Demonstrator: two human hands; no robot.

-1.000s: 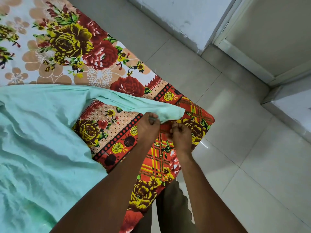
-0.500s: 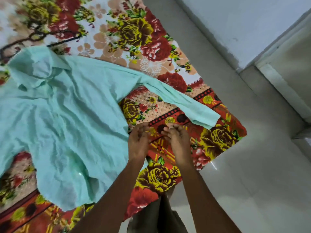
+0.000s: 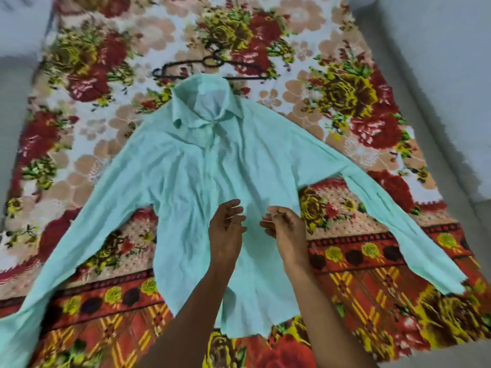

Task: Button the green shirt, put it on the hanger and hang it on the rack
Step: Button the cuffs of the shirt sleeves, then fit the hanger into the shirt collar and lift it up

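Looking down from the head view and seeing the start of the job: getting ready to button the green shirt. Lies spread flat and front up on the flowered blanket, with sleeves thrown wide to both sides and the collar at the far end. Looks closed down the middle, but too blurry to tell which buttons are done.

Hovering over the lower middle of the shirt, side by side: left grip with fingers spread and a little bent, pinching nothing; right grip with fingers loosely curled, also holding nothing that shows. Hard to say whether touching the cloth or just above it.

Waiting just past the collar on the blanket: the black hanger, partly tucked under the collar's edge. No rack anywhere in sight.

Probably calls next for finding the two front edges, pinching a button in one grip and its hole in the other, and pushing it through.

No boxes, baskets or bags to be seen, so nothing to tell about what sits inside.
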